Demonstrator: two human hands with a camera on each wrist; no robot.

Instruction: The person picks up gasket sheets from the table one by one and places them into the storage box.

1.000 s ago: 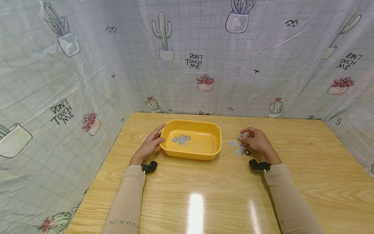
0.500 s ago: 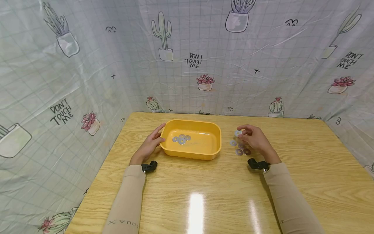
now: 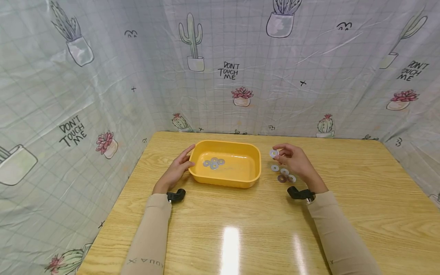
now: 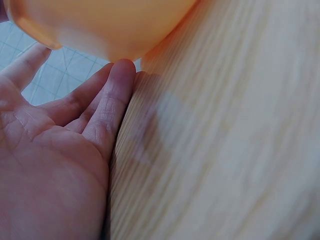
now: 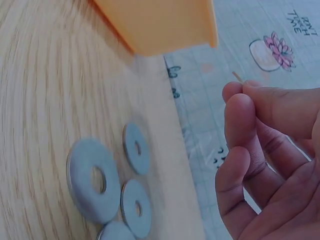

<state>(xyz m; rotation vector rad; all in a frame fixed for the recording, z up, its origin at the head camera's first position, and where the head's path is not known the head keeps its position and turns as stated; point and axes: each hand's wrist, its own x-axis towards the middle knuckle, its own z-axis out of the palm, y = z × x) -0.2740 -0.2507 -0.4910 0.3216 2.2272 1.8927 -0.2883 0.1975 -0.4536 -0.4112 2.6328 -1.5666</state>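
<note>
My left hand (image 3: 176, 170) rests against the left end of the yellow plastic tub (image 3: 225, 182). Its fingers (image 4: 117, 87) are fairly straight and touch the outer wall, and the thumb lies at the rim. Grey flat washers (image 3: 214, 166) lie in a small cluster inside the tub, left of its middle. To the right of the tub, my right hand (image 3: 295, 162) pinches one washer (image 3: 274, 153) between thumb and fingertips, raised above the table. In the right wrist view only that washer's thin edge shows. Several loose washers (image 5: 93, 180) lie flat on the table below this hand.
The light wooden table (image 3: 199, 225) extends in front of and to the right of the tub. Behind it and at the left hangs a printed cloth (image 3: 275, 88) with cactus drawings. A black wrist camera (image 3: 300, 193) sits on each forearm.
My right hand has lifted the pinched washer from the loose ones and carried it up and left toward the tub. My left hand and the tub have stayed in place.
</note>
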